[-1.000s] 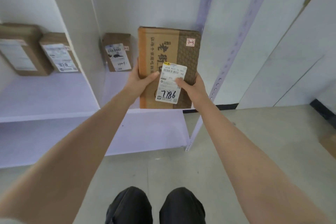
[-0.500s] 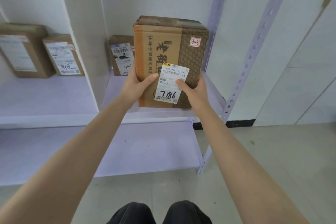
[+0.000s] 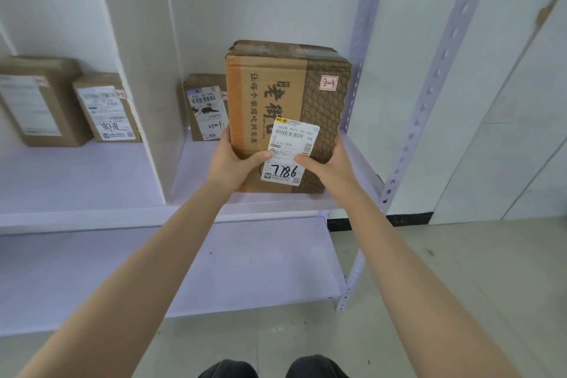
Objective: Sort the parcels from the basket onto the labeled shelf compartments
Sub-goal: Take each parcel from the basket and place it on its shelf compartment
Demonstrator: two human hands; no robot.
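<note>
The left hand (image 3: 233, 166) and the right hand (image 3: 328, 166) are gripping the big parcel (image 3: 288, 101) by its lower sides. Both thumbs are pressing on its front face, at either edge of the white label (image 3: 293, 147) marked 7186. The parcel is standing upright between the hands, inside the right compartment of the shelf (image 3: 276, 209). Its lower edge is sitting at the shelf board; whether it is touching the board cannot be told. A red tag (image 3: 329, 83) reading 2-3 is showing above the right hand, near the parcel's top corner. Just beyond the left hand, a small parcel (image 3: 205, 110) is standing at the back of the same compartment. Further left of the left hand, past the white divider (image 3: 132, 70), two more parcels (image 3: 104, 110) are standing side by side. A perforated post (image 3: 429, 101) is rising to the right of the right hand.
</note>
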